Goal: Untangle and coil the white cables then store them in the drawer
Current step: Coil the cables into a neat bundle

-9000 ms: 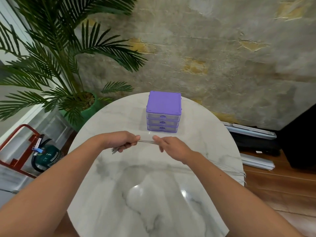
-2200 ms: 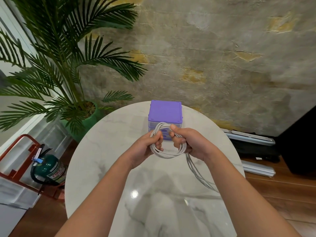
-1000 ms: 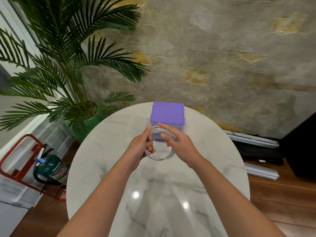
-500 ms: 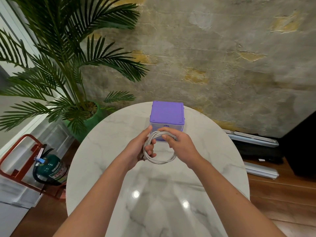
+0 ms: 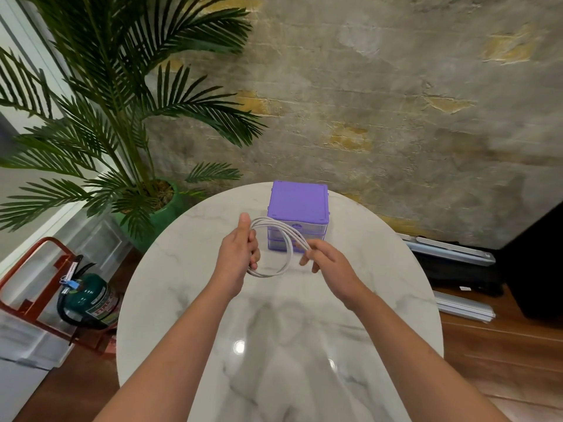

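A white cable [image 5: 281, 236] is wound into a round coil of several loops, held above the marble table [image 5: 182, 300]. My left hand [image 5: 239, 254] grips the coil's left side, thumb up. My right hand [image 5: 326, 260] pinches the coil's right side with its fingertips. Just behind the coil stands a small purple drawer unit [image 5: 298, 205] with translucent drawers, all closed; the coil and my hands hide part of its front.
A potted palm [image 5: 122, 123] in a green pot stands left of the table. A green cylinder [image 5: 88, 303] in a red frame sits on the floor at left. Metal rails [image 5: 451, 254] and a black case lie on the floor at right, by the wall.
The long trailing cable has been wound fully into the coil. In the last half second my hands moved apart, and the coil now spans between them in front of the drawers.
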